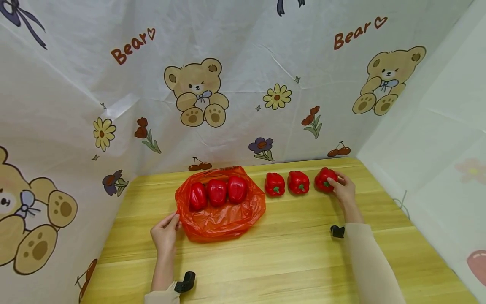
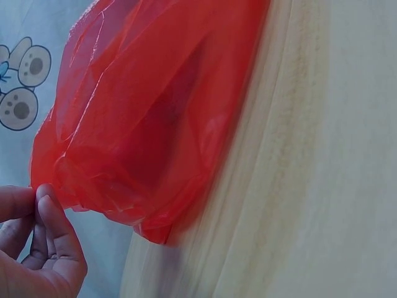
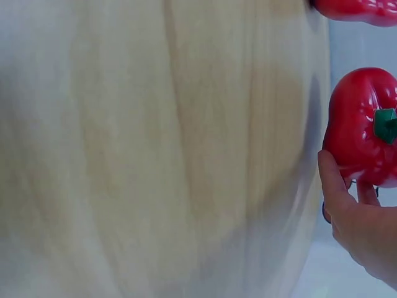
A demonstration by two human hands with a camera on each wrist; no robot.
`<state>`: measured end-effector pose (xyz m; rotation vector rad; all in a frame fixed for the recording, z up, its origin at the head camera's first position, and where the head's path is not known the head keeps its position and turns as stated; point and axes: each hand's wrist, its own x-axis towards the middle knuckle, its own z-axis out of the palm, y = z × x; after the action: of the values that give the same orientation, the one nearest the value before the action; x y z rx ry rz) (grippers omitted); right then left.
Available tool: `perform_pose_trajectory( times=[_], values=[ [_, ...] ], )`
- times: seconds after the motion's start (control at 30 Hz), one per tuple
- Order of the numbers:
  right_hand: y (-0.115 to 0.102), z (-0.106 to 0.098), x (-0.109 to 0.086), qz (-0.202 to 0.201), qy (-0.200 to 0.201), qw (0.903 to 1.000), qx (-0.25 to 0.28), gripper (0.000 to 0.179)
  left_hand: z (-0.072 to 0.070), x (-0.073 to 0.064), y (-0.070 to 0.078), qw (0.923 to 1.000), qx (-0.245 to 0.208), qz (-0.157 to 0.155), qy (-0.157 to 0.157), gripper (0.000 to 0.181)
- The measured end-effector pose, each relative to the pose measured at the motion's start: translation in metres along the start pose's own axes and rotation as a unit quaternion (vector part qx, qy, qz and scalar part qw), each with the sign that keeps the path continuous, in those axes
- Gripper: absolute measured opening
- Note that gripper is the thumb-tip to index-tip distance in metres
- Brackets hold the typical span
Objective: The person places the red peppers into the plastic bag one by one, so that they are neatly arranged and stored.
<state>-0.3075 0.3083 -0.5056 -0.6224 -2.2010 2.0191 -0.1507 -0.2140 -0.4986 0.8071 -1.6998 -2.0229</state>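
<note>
My left hand (image 1: 165, 232) pinches the left rim of an orange-red plastic bag (image 1: 220, 221) between thumb and fingertips. The bag lies spread on the table, its mouth toward me, with three red bell peppers (image 1: 217, 193) inside. In the left wrist view the pinched edge of the bag (image 2: 136, 124) shows close up. At the right end of a row, my right hand (image 1: 344, 189) grips a red bell pepper (image 1: 323, 179) from its right side, thumb in front. The right wrist view shows that pepper (image 3: 360, 130) with its green stem.
Two more red bell peppers, one beside the bag (image 1: 274, 184) and one farther right (image 1: 298, 183), stand between the bag and my right hand. The wooden table (image 1: 265, 270) meets a bear-print cloth (image 1: 243, 139) at its back edge.
</note>
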Motion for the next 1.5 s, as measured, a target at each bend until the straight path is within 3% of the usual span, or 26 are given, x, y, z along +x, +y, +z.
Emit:
perform_pose_trajectory(
  times=[0.33,0.57,0.73,1.0,1.3,1.5],
  values=[
    [-0.019,0.000,-0.029,0.013,0.041,0.9948,0.093,0.061,-0.001,0.001,-0.002,1.0000,-0.001,-0.004,0.002,0.027],
    [-0.039,0.020,-0.063,-0.042,0.033,0.9909,0.124,0.059,-0.002,0.001,-0.001,1.0000,-0.002,0.002,0.003,0.025],
    [-0.049,0.049,-0.087,-0.082,0.008,0.9896,0.118,0.056,-0.002,0.001,0.000,1.0000,0.009,0.001,-0.001,0.030],
    [-0.048,0.107,-0.124,-0.138,-0.066,0.9864,0.059,0.051,-0.001,0.000,0.001,1.0000,0.003,0.002,-0.006,0.029],
    [-0.029,0.183,-0.175,-0.199,-0.153,0.9681,0.009,0.046,-0.002,0.000,0.001,1.0000,0.005,0.004,-0.006,0.029],
    [-0.015,0.224,-0.203,-0.219,-0.228,0.9479,-0.037,0.043,-0.002,-0.001,0.002,1.0000,-0.003,0.003,-0.009,0.027]
  ],
)
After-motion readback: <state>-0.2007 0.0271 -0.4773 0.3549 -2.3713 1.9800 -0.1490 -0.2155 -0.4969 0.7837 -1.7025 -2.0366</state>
